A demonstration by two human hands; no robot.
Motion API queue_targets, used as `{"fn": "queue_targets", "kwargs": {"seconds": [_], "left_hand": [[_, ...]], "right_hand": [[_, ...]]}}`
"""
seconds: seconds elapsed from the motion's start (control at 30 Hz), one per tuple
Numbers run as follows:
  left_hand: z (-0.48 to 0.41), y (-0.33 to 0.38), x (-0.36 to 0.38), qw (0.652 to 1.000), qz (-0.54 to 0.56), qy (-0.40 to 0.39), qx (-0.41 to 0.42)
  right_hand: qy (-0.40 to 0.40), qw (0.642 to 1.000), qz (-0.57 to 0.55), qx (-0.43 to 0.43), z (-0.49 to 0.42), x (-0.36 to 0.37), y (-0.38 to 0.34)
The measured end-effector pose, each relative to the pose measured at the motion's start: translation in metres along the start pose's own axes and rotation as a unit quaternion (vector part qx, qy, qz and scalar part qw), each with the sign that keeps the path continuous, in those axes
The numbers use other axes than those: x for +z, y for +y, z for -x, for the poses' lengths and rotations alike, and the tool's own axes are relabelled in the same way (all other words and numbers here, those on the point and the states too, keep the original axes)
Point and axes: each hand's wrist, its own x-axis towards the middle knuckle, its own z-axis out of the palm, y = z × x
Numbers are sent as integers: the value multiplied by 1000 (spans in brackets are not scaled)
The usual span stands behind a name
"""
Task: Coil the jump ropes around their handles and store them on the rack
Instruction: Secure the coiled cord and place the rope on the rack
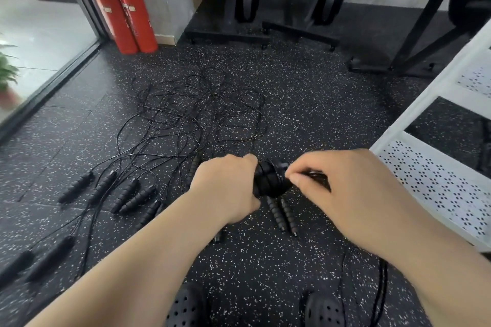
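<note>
My left hand (225,188) grips a pair of black jump rope handles (268,180) with black cord coiled around them. My right hand (342,188) pinches the cord at the bundle's right end. Several more black jump ropes lie on the floor: a tangle of cords (196,109) beyond my hands, foam handles (127,194) in a row to the left, and two handles (281,214) just below the bundle. The white perforated metal rack (435,183) stands at the right, close to my right hand.
Two red fire extinguishers (125,10) stand at the back left by a glass door. Black gym machine frames (247,2) line the back wall. My black perforated shoes (186,308) show at the bottom, with a loose cord (382,289) beside them on the speckled rubber floor.
</note>
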Motion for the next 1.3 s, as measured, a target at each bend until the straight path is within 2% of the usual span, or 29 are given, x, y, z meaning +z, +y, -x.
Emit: {"fn": "queue_targets", "kwargs": {"seconds": [0.13,0.3,0.37,0.57,0.67,0.7,0.8,0.87,1.03,1.1,1.2,1.3], "left_hand": [[9,18,5,994,-8,-25,109],[15,24,-1,977,-17,8,213],[14,24,-5,971,-5,30,235],[12,16,-11,962,106,81,237],[11,13,-14,955,200,101,193],[11,12,-16,952,230,104,171],[5,9,-20,945,300,100,85],[-2,2,-18,942,321,99,22],[-14,-16,-7,975,179,103,-80],[-14,-19,-3,984,117,101,-88],[-12,-19,1,992,41,97,-70],[-10,-14,4,995,8,89,-37]], "right_hand": [[39,997,-66,2,-17,2,24],[-16,993,-111,28,-31,12,46],[-30,985,-166,47,-34,13,52],[-63,927,-359,87,-37,15,64],[-80,878,-456,125,-40,29,56],[-73,874,-459,139,-41,33,53],[-55,917,-368,145,-37,46,42],[-71,940,-308,128,-33,54,33],[-171,961,-199,82,-16,65,4],[-179,973,-131,56,-9,61,-6],[-105,994,-35,14,-2,46,-15],[-43,999,-11,-11,-6,29,-9]]}}
